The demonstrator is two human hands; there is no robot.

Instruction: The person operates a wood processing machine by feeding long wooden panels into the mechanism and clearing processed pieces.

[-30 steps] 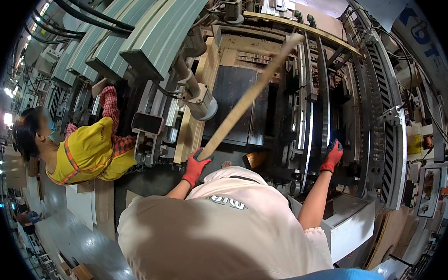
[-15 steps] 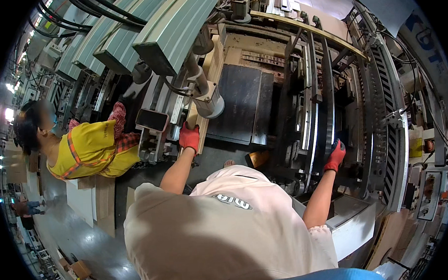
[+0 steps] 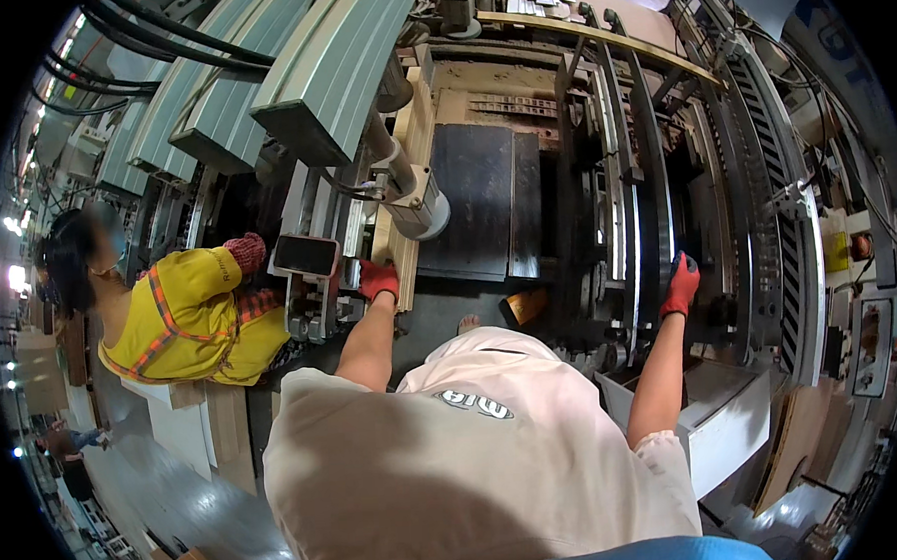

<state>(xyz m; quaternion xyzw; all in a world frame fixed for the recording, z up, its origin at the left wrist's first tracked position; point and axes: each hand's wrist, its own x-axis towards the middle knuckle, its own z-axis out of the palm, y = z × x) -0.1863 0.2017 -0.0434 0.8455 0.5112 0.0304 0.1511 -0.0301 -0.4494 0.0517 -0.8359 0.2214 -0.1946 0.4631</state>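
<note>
My left hand (image 3: 377,281), in a red glove, is closed at the near end of long pale wooden strips (image 3: 407,252). Its fingers curl at their left edge, partly hidden from above. Just right of these strips stands a metal cylinder clamp (image 3: 420,211). Far to the right, my right hand (image 3: 679,288), in a red glove with dark patches near the fingertips, rests beside a long dark metal rail (image 3: 656,171). How its fingers are bent, and whether they hold anything, is not clear. Between my hands lies a dark flat machine plate (image 3: 473,204).
A phone (image 3: 307,254) sits on the machine left of my left hand. Further left, a person in a yellow apron (image 3: 195,311) works at the same machine. Green-grey beams (image 3: 334,75) overhang the upper left. A white box-like panel (image 3: 730,433) stands by my right forearm.
The view has shifted slightly. My left hand has turned a little against the wooden strips, and my right hand stays by the rail. The co-worker's gloved hand has moved lower.
</note>
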